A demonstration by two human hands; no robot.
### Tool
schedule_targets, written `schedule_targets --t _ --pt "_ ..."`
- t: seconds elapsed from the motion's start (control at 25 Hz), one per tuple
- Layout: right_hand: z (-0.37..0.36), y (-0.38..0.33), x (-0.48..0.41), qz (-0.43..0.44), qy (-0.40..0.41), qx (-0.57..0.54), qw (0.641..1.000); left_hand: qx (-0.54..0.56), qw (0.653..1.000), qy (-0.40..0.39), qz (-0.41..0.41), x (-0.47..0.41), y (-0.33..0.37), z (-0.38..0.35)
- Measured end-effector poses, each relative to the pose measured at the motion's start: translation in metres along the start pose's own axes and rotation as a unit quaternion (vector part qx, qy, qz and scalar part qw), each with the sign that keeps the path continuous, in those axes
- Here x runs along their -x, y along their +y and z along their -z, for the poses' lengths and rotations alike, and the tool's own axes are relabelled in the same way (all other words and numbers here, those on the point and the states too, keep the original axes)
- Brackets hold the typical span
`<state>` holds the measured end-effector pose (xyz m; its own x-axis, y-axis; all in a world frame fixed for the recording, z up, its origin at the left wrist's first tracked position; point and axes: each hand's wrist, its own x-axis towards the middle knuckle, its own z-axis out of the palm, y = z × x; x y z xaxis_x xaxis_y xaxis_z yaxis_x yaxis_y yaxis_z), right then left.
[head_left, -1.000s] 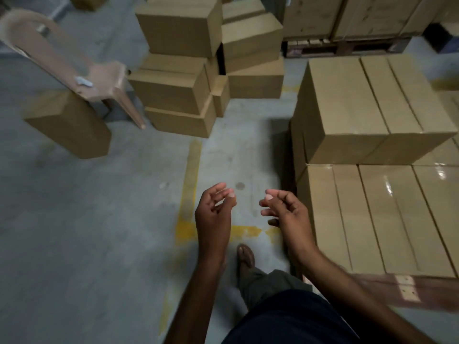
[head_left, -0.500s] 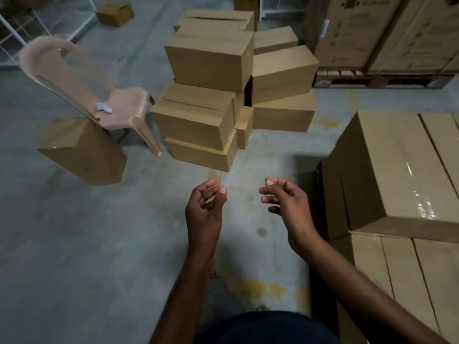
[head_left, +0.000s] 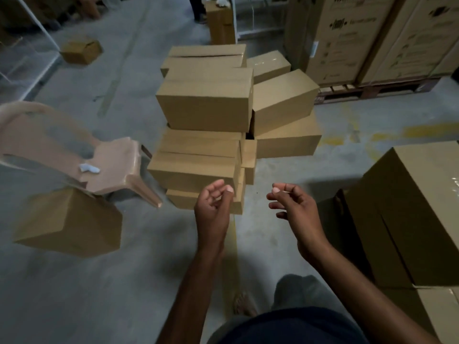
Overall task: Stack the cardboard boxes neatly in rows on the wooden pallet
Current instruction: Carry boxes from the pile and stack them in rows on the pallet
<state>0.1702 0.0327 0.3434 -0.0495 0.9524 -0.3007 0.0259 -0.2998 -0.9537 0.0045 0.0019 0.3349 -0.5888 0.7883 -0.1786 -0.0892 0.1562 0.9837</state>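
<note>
Left hand (head_left: 213, 209), right hand (head_left: 294, 207) — loosely curled, empty.

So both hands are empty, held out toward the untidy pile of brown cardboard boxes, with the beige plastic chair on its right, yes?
Not quite: the head view shows the beige plastic chair left of the pile of brown cardboard boxes. The left hand and right hand are empty.

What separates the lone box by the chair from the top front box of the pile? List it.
The lone box sits on the floor by itself; the top front box rests on other boxes. The lone box is turned corner-on to the camera; the top front box shows its long side squarely. Both are plain brown cardboard.
</note>
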Motion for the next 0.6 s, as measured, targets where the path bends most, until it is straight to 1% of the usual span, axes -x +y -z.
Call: schedule_targets --t 0.2,0.32,0.44,0.6 --pt "-0.042 -0.036 -0.088 0.028 0.016 0.020 0.999 0.025 0.999 -0.017 0.027 -0.106 0.022 -0.006" --pt "-0.057 -0.053 -0.168 0.040 0.029 0.032 0.998 0.020 0.999 -0.013 0.042 -0.179 0.025 -0.025" --pt "-0.073 -0.069 -0.269 0.040 0.023 0.037 0.998 0.018 0.999 0.005 0.034 -0.268 0.028 -0.055" --pt "-0.097 -0.089 -0.412 0.028 -0.004 0.073 0.997 -0.005 0.998 0.014 0.063 -0.384 0.026 -0.101"
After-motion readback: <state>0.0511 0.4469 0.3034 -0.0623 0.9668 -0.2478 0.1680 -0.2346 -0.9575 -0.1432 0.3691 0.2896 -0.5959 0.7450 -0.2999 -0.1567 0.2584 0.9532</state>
